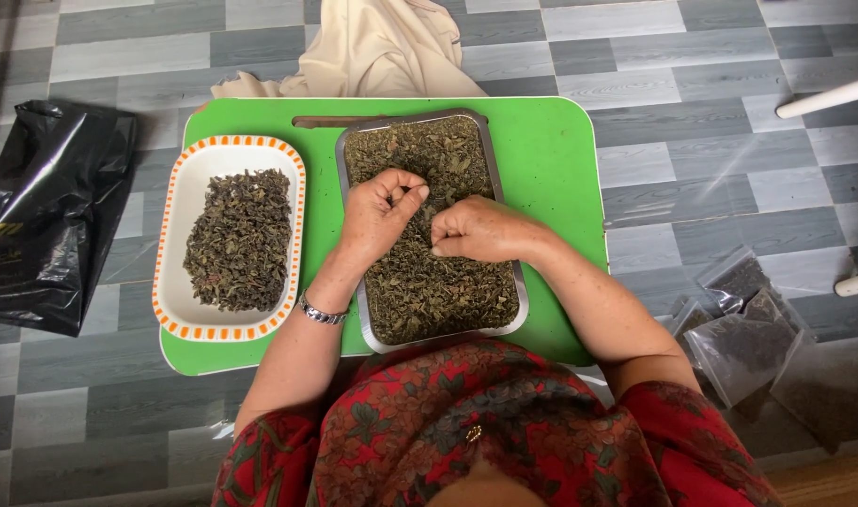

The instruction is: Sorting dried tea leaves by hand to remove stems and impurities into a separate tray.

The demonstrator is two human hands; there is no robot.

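A metal tray [521,299] full of dried dark green leaves [429,282] lies on a green board [560,160]. Both my hands hover over the tray's middle. My left hand [380,214] is curled, fingertips pinched together on a few leaves, palm side up. My right hand [478,231] is a loose fist just right of it, fingers pressed down into the leaves. A silver bracelet [322,314] circles my left wrist. Left of the tray stands a white oval dish with an orange-dashed rim [170,310] holding a pile of the same dried leaves [239,240].
A black plastic bag [48,211] lies on the grey tiled floor at the left. Clear packets of dried leaves [743,329] lie on the floor at the right. Beige cloth [382,47] sits beyond the board. White legs [828,96] show at the right edge.
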